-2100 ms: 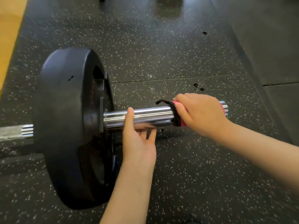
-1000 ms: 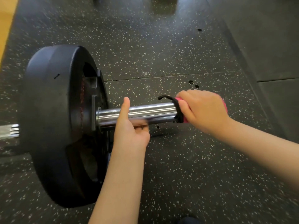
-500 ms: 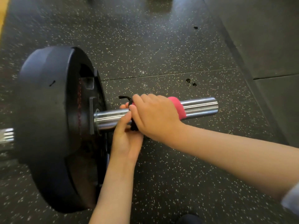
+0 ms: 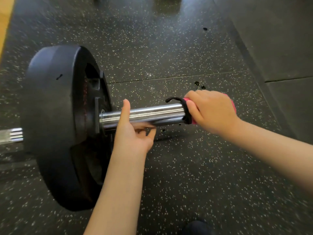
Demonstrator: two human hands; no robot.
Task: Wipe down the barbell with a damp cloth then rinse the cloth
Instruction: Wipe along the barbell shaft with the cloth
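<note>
With our right hand [image 4: 211, 111] clamped round the pink cloth [image 4: 186, 100] at the outer end of the barbell sleeve [image 4: 152, 114] and our left hand [image 4: 133, 134] cupping that sleeve near the plate [image 4: 55, 116], we risk dragging the cloth off the end, because slick chrome offers little hold.

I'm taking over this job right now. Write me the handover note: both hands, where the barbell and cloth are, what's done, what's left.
Left hand: cups the chrome sleeve near the plate, thumb across its front, fingers curled beneath.
Right hand: grips the pink cloth, which is wrapped round the sleeve's outer end.
Done: the sleeve wipe is under way; dark drops on the floor suggest the cloth is wet.
Left: finish the sleeve, wipe the shaft beyond the plate, then rinse the cloth. No sink is in view.
</note>
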